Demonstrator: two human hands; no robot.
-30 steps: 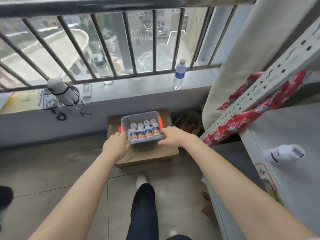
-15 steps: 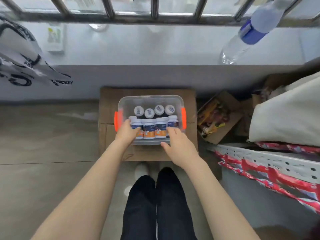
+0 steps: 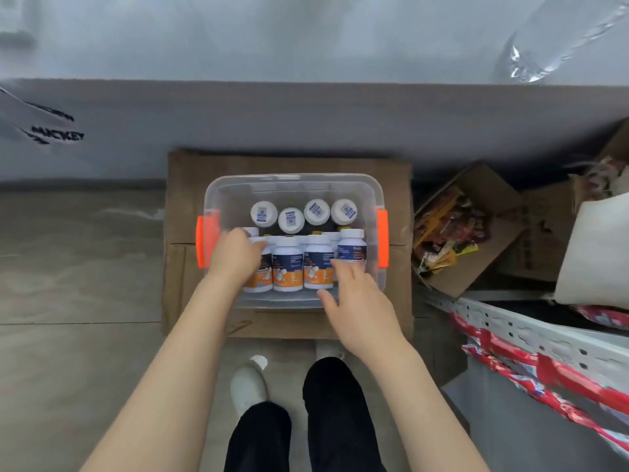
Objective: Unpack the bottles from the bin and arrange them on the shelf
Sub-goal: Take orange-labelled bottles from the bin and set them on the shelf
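Observation:
A clear plastic bin (image 3: 292, 178) with orange latches sits on a flat cardboard box (image 3: 289, 161) on the floor. Inside stand several white-capped bottles (image 3: 287, 264) with blue and orange labels, in a front row and a back row (image 3: 291, 219). My left hand (image 3: 235, 257) reaches into the bin, its fingers curled over the leftmost front bottle, which it mostly hides. My right hand (image 3: 357, 301) hovers at the bin's front right with its fingers spread, the tips near the rightmost bottle (image 3: 352, 248). The grey perforated metal shelf (image 3: 544, 332) runs along the right edge.
A grey ledge and wall (image 3: 306, 114) rise just behind the bin, with a clear water bottle (image 3: 558, 46) on top. An open carton of packets (image 3: 452, 233) lies to the right. Red wrapping (image 3: 544, 379) hangs off the shelf. My legs and a white shoe (image 3: 248, 383) are below.
The view has dropped and closed in on the bin. My left hand went from the bin's front edge onto the leftmost bottle, and my right hand lifted off the rim with its fingers spread.

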